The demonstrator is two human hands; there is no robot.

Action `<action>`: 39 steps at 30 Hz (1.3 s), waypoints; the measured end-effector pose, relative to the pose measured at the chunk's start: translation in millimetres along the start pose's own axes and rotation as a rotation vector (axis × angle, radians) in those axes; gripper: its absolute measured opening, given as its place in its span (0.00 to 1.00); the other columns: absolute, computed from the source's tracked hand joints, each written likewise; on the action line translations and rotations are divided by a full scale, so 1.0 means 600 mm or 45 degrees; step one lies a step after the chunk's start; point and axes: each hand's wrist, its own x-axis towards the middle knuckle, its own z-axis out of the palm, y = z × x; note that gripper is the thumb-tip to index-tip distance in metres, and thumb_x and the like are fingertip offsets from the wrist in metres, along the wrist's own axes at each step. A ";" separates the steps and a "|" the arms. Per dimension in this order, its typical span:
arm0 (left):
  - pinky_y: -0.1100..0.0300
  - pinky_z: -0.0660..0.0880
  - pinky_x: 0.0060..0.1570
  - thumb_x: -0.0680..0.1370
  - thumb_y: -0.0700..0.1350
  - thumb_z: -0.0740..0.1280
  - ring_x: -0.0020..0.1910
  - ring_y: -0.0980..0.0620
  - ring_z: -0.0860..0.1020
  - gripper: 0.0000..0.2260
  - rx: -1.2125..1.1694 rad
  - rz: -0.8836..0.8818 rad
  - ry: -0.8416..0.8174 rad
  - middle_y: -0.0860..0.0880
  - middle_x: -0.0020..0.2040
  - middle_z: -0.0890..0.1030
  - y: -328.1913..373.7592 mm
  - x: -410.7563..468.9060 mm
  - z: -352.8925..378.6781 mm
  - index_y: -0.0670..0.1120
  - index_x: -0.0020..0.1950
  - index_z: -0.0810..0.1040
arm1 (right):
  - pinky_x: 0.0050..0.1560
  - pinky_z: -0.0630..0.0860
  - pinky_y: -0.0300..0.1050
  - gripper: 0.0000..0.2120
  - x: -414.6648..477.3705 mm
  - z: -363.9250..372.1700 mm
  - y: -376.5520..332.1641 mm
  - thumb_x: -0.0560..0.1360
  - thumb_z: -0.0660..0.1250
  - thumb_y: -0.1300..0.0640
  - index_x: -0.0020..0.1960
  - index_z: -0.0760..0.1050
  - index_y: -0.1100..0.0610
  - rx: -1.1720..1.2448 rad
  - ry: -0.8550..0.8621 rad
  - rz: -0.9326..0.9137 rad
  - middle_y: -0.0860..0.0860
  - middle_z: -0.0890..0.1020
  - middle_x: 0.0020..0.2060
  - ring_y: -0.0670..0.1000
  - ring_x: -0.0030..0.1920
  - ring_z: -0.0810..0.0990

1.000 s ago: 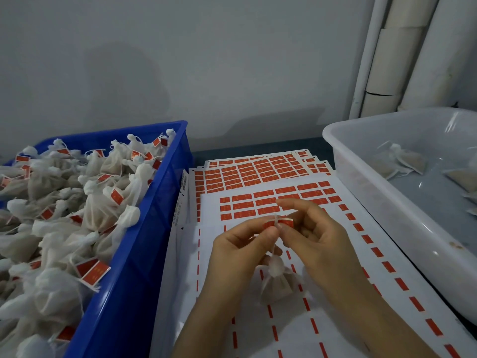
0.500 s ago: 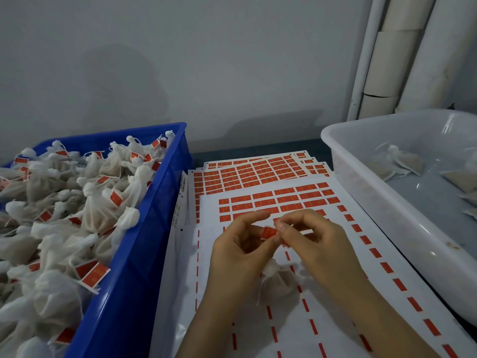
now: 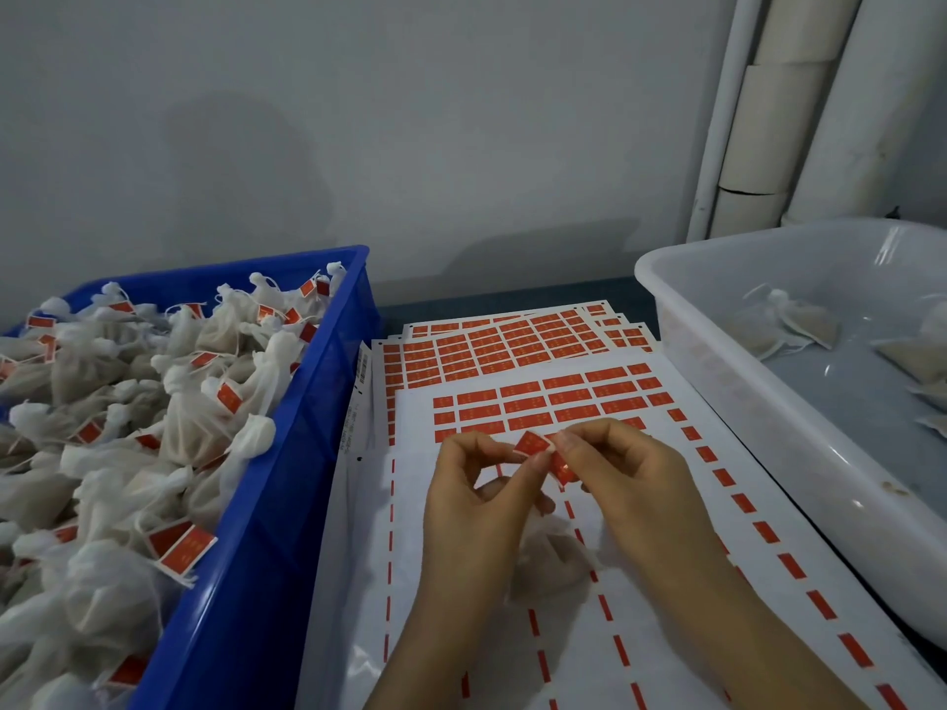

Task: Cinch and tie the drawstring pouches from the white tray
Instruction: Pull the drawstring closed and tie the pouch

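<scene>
A: What moved?
B: Against 1 s ago, the red label (image 3: pixel 533 445) is no longer flat between the fingertips; it now shows 2 tilted halves. The pouch (image 3: pixel 548 561) sits lower, mostly hidden behind the hands.
A: Hands?
B: I see my left hand (image 3: pixel 476 509) pinching the label's upper half with thumb and index. My right hand (image 3: pixel 635 494) pinches it from the other side, fingers curled. Fingertips nearly touch.
A: Pouch location?
B: Under and between both hands, resting on the top sticker sheet (image 3: pixel 666 581). I can't tell whether its string is tied.
A: Around them?
B: More sticker sheets (image 3: pixel 512 345) stacked behind. On the left is a blue crate (image 3: pixel 287 504) heaped with tagged pouches (image 3: pixel 194 417). On the right is the white tray (image 3: pixel 758 397), with a few flat pouches (image 3: pixel 791 325) inside.
</scene>
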 end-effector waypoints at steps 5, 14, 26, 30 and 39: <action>0.72 0.74 0.29 0.65 0.52 0.72 0.34 0.57 0.81 0.12 0.091 0.115 0.079 0.61 0.39 0.81 -0.002 -0.005 0.004 0.49 0.42 0.73 | 0.28 0.67 0.21 0.04 0.000 0.001 0.001 0.71 0.67 0.49 0.38 0.75 0.44 0.004 0.038 -0.002 0.30 0.78 0.31 0.31 0.41 0.76; 0.73 0.76 0.41 0.65 0.52 0.69 0.44 0.64 0.80 0.08 0.122 0.174 0.053 0.69 0.40 0.81 0.001 -0.011 0.002 0.61 0.43 0.79 | 0.36 0.68 0.19 0.06 -0.009 0.002 -0.005 0.65 0.61 0.41 0.39 0.72 0.40 -0.157 0.055 -0.163 0.33 0.77 0.35 0.30 0.44 0.75; 0.79 0.72 0.41 0.65 0.53 0.68 0.46 0.66 0.79 0.08 0.162 0.223 0.016 0.67 0.40 0.81 0.002 -0.009 -0.003 0.64 0.42 0.79 | 0.43 0.66 0.17 0.04 -0.010 0.003 -0.010 0.66 0.63 0.44 0.40 0.70 0.37 -0.216 0.084 -0.385 0.32 0.74 0.41 0.29 0.49 0.72; 0.78 0.72 0.41 0.65 0.53 0.67 0.46 0.66 0.79 0.07 0.171 0.191 0.017 0.65 0.39 0.82 0.001 -0.007 -0.004 0.63 0.41 0.79 | 0.42 0.67 0.18 0.04 -0.009 0.002 -0.011 0.66 0.63 0.43 0.41 0.71 0.37 -0.181 0.069 -0.355 0.32 0.75 0.42 0.31 0.48 0.74; 0.70 0.74 0.31 0.65 0.58 0.67 0.35 0.59 0.79 0.12 -0.113 -0.168 0.088 0.55 0.36 0.84 0.005 0.001 -0.009 0.53 0.41 0.84 | 0.32 0.71 0.25 0.19 -0.002 0.006 -0.013 0.59 0.61 0.33 0.46 0.71 0.40 -0.014 -0.084 -0.031 0.30 0.76 0.41 0.40 0.44 0.79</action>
